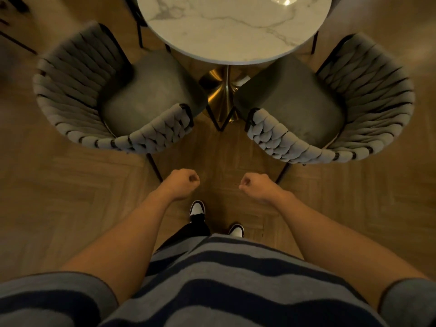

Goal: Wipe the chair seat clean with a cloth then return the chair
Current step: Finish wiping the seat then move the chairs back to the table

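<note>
Left hand (183, 184) and right hand (257, 187) fisted, empty, arms forward.

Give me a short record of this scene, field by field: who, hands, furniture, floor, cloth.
who: a person in a striped shirt, standing
left hand: curled, holding nothing
right hand: curled, holding nothing
left chair: grey, woven back, seat partly under the table
right chair: same kind, also tucked in
table: round marble top, brass base
floor: wooden herringbone
cloth: none visible

Glossy marble tabletop (231, 27), shiny brass pedestal (221, 90), matt woven-fabric chairs (151, 135), wood-grain floor (70, 197).
</note>
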